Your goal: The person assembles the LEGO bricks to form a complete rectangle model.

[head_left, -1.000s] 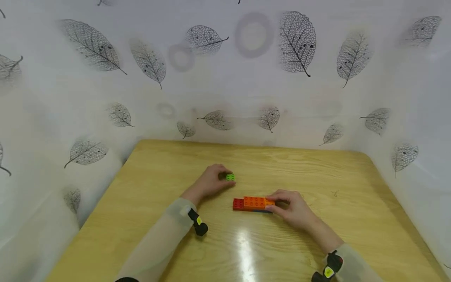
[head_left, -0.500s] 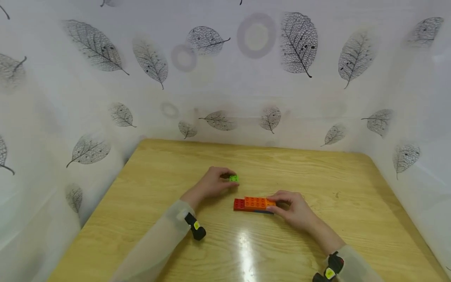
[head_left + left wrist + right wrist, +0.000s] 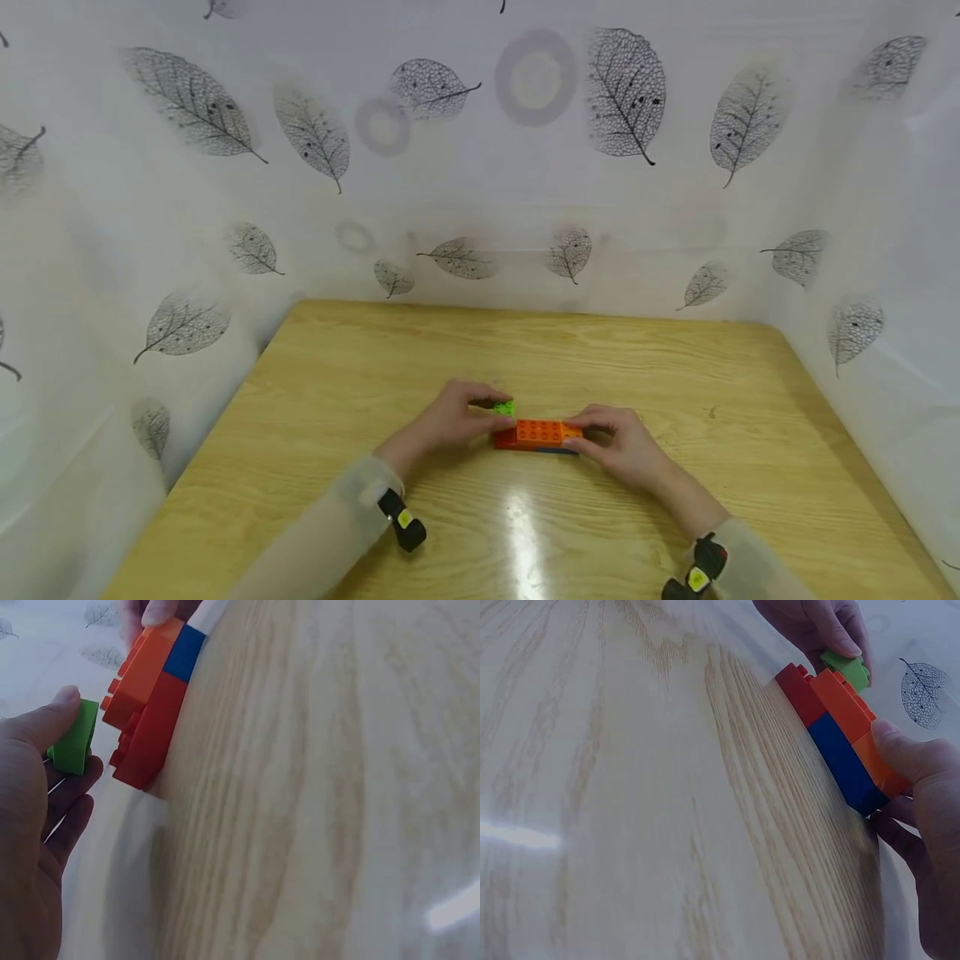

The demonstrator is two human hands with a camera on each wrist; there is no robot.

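Thumb and fingers of my left hand [image 3: 457, 414] pinch a small green toy building brick [image 3: 75, 739]. It is held just above the left end of a low brick stack, apart from it in the left wrist view. Below, the stack has a red brick [image 3: 152, 731] and a blue brick [image 3: 846, 765] end to end. On top sit an orange brick [image 3: 539, 430] and a lighter orange brick [image 3: 876, 763]. My right hand [image 3: 626, 446] pinches the stack's right end, its thumb on the lighter orange brick. Studs on the red brick's left end are exposed in the left wrist view.
The stack lies on a wooden table [image 3: 637, 358] with a bright light reflection in front of it. A pale sheet with a leaf print [image 3: 626, 92] hangs around the back and sides. Each wrist carries a strapped black camera [image 3: 405, 525].
My left hand has brought the green brick toward me and slightly right, from behind the stack to over its red end. My right hand has kept its hold on the stack.
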